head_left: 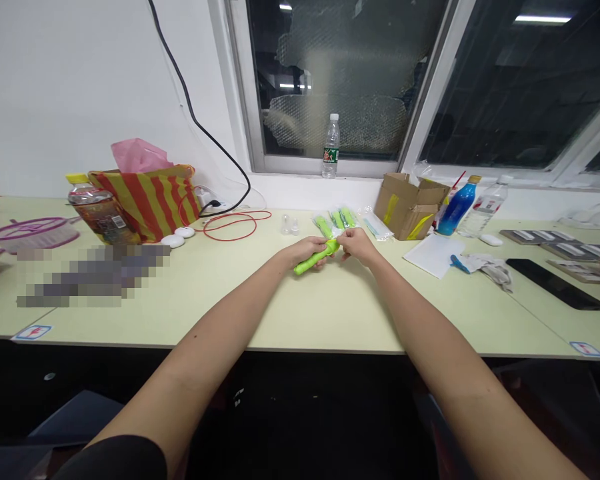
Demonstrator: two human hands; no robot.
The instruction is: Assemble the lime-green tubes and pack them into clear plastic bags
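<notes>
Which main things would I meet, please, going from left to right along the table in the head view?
Pink-rimmed basket, striped bag, left hand holding a green stick, right hand at the stick's far end, cardboard box, blue bottle, long black object.

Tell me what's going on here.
Someone's left hand holds a green item above the table, and the right hand has its fingers at the item's far end; what they grip there is too small to tell. More green pieces lie in clear wrapping just beyond the hands. A cardboard box stands to their right.
</notes>
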